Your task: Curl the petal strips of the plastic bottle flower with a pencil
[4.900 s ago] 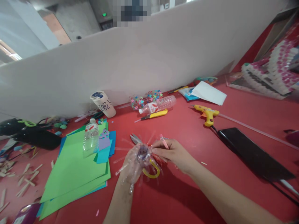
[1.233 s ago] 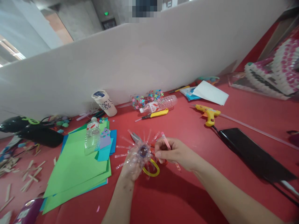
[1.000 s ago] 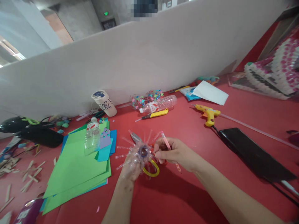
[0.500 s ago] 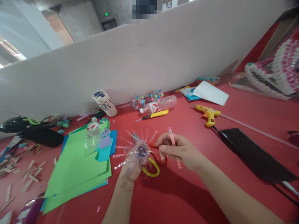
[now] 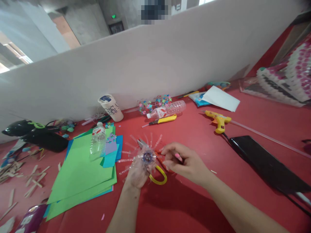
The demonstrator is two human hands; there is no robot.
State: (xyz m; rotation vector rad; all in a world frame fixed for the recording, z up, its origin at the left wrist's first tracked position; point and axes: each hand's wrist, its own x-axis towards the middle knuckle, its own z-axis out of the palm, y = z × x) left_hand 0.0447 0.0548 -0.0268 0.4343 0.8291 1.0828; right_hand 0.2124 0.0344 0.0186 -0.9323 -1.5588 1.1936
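Note:
My left hand [image 5: 138,173] holds a cut clear plastic bottle top [image 5: 148,157], its neck facing up and its narrow strips fanned out all round. A pink pencil [image 5: 178,157] is tucked in my right hand [image 5: 187,163], with mostly one end showing among the curled fingers. Thumb and forefinger of that hand are apart, close to the strips on the right side. Beneath the bottle piece lies a pair of scissors with a yellow handle loop [image 5: 159,178] and an orange one; the blades stick out beyond the left hand, and the middle is hidden.
Left are green paper sheets [image 5: 82,174] with a clear bottle [image 5: 97,142] on them. Behind lie another bottle [image 5: 170,109], a yellow cutter knife [image 5: 166,119] and a white cup [image 5: 111,108]. A yellow glue gun [image 5: 219,121] and black power bank-like slab [image 5: 264,163] are right.
My right hand has drawn a little to the right from the strips, its thumb and forefinger parting. The pencil has swung from slanting across the hand to pointing end-on. The left hand keeps the bottle top.

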